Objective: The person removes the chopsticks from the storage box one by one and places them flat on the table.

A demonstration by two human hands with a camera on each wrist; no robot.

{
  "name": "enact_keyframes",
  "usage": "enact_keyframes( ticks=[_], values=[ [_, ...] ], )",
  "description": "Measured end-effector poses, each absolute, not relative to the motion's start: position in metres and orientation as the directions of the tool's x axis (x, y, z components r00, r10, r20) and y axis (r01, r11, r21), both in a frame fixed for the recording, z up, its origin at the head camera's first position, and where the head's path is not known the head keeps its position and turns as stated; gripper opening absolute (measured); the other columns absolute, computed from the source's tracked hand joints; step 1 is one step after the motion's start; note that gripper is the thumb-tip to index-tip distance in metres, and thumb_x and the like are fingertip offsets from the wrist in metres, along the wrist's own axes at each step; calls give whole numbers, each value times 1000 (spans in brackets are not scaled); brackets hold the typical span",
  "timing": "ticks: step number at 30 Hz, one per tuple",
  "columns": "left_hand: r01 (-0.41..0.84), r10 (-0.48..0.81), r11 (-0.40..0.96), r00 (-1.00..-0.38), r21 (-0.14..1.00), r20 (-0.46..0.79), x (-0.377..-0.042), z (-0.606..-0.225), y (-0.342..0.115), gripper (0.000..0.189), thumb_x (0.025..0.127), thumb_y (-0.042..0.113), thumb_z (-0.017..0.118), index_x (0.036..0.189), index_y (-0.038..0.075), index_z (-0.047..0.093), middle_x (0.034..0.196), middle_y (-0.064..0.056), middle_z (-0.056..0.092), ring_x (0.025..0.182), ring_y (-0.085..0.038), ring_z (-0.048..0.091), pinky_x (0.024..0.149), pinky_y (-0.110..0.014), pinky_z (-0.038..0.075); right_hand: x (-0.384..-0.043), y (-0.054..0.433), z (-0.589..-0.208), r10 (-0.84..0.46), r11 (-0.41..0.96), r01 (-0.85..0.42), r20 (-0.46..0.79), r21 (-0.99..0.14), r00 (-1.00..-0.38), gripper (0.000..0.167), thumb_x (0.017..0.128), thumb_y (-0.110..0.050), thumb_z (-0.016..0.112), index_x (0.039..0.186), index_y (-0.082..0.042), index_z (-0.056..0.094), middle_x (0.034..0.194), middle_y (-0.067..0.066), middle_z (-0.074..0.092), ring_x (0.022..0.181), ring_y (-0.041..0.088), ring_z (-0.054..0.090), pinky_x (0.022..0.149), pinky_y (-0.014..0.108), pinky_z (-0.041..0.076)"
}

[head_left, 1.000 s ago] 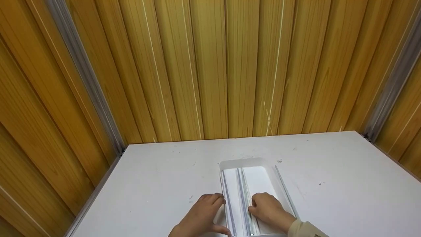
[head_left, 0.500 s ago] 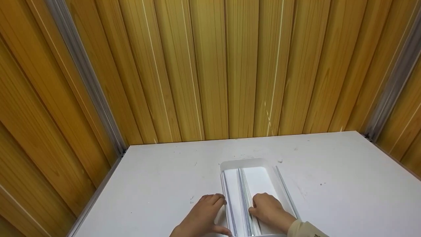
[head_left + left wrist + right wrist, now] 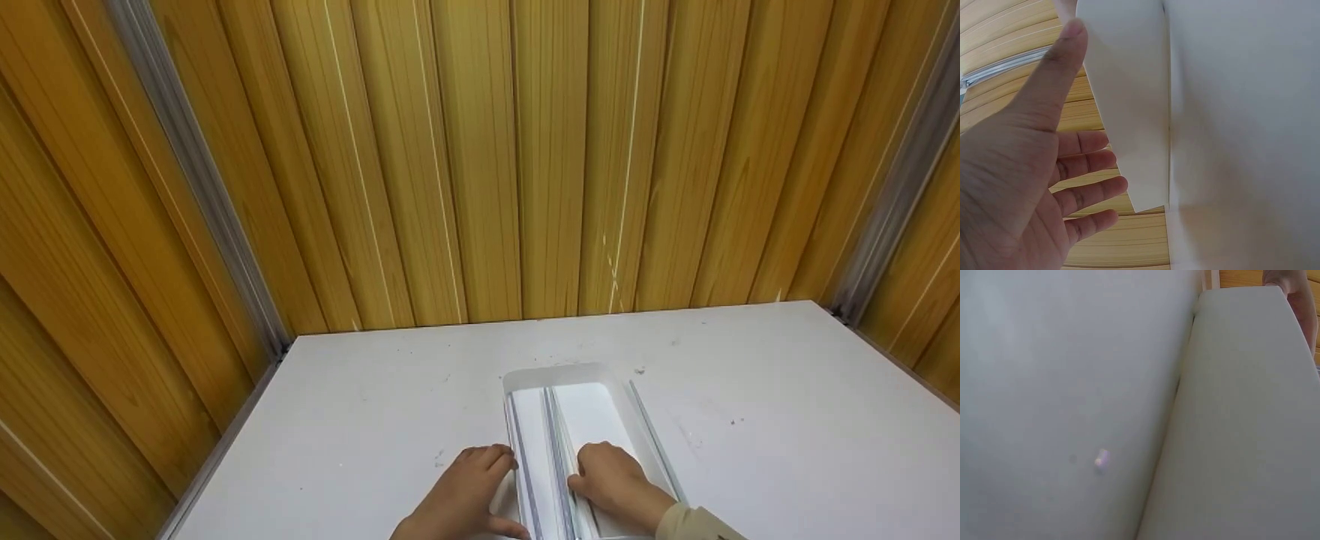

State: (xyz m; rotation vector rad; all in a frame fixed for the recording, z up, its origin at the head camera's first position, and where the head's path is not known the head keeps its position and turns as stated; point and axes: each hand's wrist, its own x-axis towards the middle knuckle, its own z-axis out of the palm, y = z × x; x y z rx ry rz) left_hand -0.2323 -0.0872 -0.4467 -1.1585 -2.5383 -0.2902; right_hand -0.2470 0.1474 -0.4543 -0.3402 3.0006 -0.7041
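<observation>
A long white tray (image 3: 555, 373) with rounded corners lies on the white table. Inside it run several long thin pale strips (image 3: 559, 450), some bluish and some clear. My left hand (image 3: 465, 495) is at the tray's left side, fingertips on its outer wall and thumb stretched toward the near end. In the left wrist view the fingers of that hand (image 3: 1022, 163) are nearly straight beside the tray wall (image 3: 1129, 107). My right hand (image 3: 611, 480) reaches into the tray, its fingers curled and its thumb against a slanting strip. Its fingertips are hidden.
Another thin strip (image 3: 654, 435) lies along the tray's right outer side. The white table (image 3: 375, 420) ends at a yellow wood-patterned wall (image 3: 480, 165). Grey metal posts (image 3: 202, 172) stand at its corners. The right wrist view shows mostly the tray's outer wall (image 3: 1241, 410).
Both hands keep the same places on the tray. The whole head view has shifted very slightly downward.
</observation>
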Motion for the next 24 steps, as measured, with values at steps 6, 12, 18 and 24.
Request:
enact_keyframes(
  ticks=[6, 12, 18, 24],
  values=[
    [755, 691, 653, -623, 54, 366, -233, -448, -86, 77, 68, 70, 67, 115, 9, 58, 119, -3, 61, 110, -16, 59, 95, -35, 51, -248, 148, -454, -189, 884, -170, 0, -436, -982, 19, 77, -15, 68, 65, -4, 59, 62, 3, 60, 57, 16, 54, 57, 35, 54],
    [757, 693, 652, -617, 38, 373, -234, -449, -87, 76, 67, 71, 66, 114, 11, 58, 117, 1, 60, 107, -13, 58, 93, -32, 51, -248, 149, -455, -182, 881, -173, 21, -441, -983, 19, 75, -15, 68, 62, -5, 58, 58, 2, 57, 54, 15, 50, 52, 31, 49],
    [762, 698, 647, -601, 17, 390, -234, -449, -88, 76, 67, 72, 66, 114, 11, 58, 116, 2, 60, 104, -12, 58, 91, -31, 51, -249, 151, -455, -189, 876, -183, 32, -447, -982, 18, 76, -15, 67, 65, -3, 59, 61, 3, 59, 57, 16, 53, 56, 34, 53],
    [765, 696, 644, -592, 12, 405, -234, -449, -88, 76, 66, 70, 68, 113, 10, 59, 116, 0, 60, 104, -14, 59, 91, -31, 52, -247, 154, -452, -179, 880, -180, 45, -439, -983, 18, 74, -14, 64, 60, -6, 55, 57, 1, 54, 55, 15, 48, 51, 29, 46]
  ],
)
